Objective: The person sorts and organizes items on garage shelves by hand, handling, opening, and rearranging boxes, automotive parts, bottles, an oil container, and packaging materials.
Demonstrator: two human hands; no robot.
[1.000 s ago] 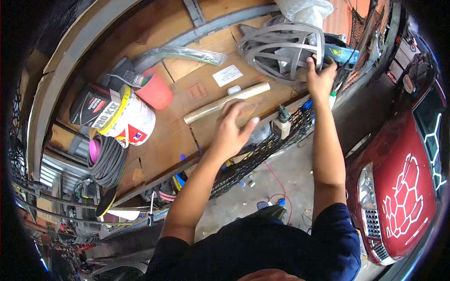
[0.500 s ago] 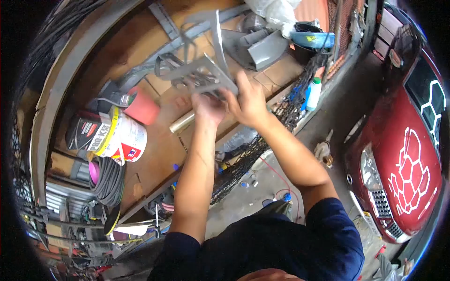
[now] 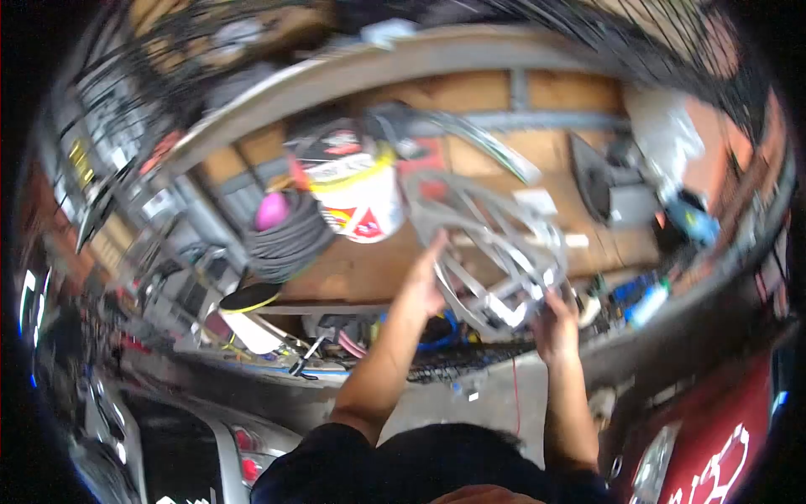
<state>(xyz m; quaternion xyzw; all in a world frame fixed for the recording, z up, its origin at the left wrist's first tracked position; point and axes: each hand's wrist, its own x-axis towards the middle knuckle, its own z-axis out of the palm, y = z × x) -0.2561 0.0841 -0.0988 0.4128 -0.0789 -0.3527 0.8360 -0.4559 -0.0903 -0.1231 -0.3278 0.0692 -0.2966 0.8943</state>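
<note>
Both hands are on the gray openwork frame (image 3: 504, 252), holding it tilted over the near edge of the wooden shelf (image 3: 353, 273), right of the white bucket (image 3: 363, 202)! The left hand (image 3: 426, 280) has its grip pinching the frame's left side; the right hand (image 3: 558, 329), a little blurred, pinches the near right corner. Left of the bucket sits a dark coiled hose (image 3: 290, 244), and near right, a red car (image 3: 714, 454).

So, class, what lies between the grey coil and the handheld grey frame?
In the head view, a yellow-rimmed white bucket shows between the grey coil and the grey frame.
</note>
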